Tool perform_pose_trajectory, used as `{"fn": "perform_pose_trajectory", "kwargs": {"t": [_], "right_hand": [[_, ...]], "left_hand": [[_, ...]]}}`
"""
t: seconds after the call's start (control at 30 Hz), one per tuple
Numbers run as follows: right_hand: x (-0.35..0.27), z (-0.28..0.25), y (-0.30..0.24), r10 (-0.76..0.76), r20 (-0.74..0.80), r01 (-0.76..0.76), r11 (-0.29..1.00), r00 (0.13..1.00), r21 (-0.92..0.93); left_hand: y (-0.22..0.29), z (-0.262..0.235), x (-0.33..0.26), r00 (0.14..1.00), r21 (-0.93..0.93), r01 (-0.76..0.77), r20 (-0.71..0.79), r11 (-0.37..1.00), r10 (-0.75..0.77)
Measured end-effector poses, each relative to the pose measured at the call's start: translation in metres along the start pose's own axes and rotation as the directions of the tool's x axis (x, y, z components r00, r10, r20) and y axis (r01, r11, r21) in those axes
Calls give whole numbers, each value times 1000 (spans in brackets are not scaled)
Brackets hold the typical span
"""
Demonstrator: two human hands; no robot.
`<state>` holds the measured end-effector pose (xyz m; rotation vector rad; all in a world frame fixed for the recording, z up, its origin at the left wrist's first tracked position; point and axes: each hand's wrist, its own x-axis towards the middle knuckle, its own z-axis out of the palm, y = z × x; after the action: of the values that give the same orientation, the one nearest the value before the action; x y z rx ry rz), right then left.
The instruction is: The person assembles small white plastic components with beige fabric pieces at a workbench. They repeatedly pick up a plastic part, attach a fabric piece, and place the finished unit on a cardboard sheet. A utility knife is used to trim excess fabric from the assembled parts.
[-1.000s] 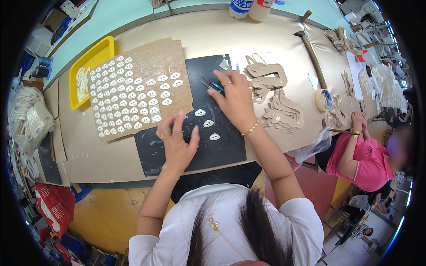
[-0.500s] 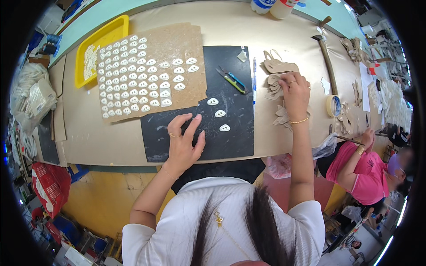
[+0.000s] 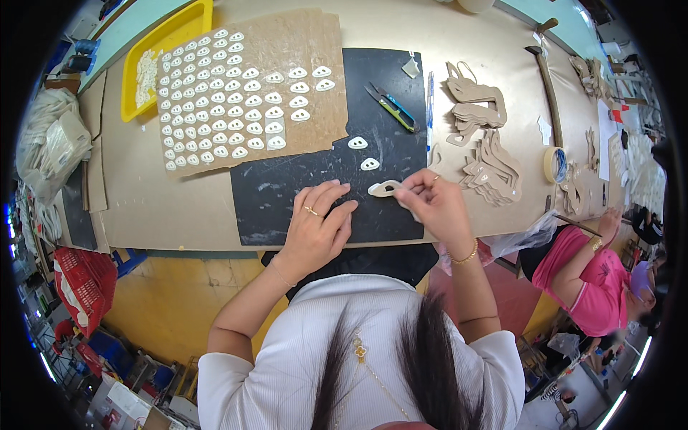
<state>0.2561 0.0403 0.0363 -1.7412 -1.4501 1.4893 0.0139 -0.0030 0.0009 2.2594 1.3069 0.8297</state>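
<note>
My right hand (image 3: 438,209) pinches a thin beige cut-out piece (image 3: 388,188) with a hole in it, low over the black mat (image 3: 276,208). Its left end overlaps the place of a white rounded piece, which is mostly hidden. Two more white pieces, each with two dark holes, lie just beyond: a farther one (image 3: 357,143) and a nearer one (image 3: 369,164). My left hand (image 3: 317,222) hovers or rests at the mat's near part, fingers bent and apart, holding nothing. Beige cut-outs lie to the right in a far pile (image 3: 476,104) and a near pile (image 3: 494,170).
A brown sheet (image 3: 287,43) carries rows of white pieces, beside a yellow tray (image 3: 199,18). Thread snips (image 3: 393,109) and a pen (image 3: 431,107) lie at the mat's right. Farther right are a hammer (image 3: 542,79) and tape roll (image 3: 554,165). A co-worker in pink (image 3: 588,287) sits right.
My right hand has come from the beige pile to the mat, bringing one cut-out. My left hand has shifted slightly right, its fingers drawn closer together. The view has shifted a little.
</note>
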Motion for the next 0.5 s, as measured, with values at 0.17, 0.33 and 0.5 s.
{"fn": "perform_pose_trajectory", "kwargs": {"t": [0.17, 0.33, 0.5], "right_hand": [[-1, 19, 0, -107, -79, 97, 988, 991, -118], [4, 18, -4, -115, -67, 100, 976, 991, -193], [4, 19, -7, -112, -73, 95, 974, 991, -208]], "left_hand": [[3, 2, 3, 1000, 14, -6, 4, 1000, 6], [10, 3, 5, 997, 122, -15, 71, 992, 6], [10, 3, 5, 994, 159, -23, 105, 987, 6]]}}
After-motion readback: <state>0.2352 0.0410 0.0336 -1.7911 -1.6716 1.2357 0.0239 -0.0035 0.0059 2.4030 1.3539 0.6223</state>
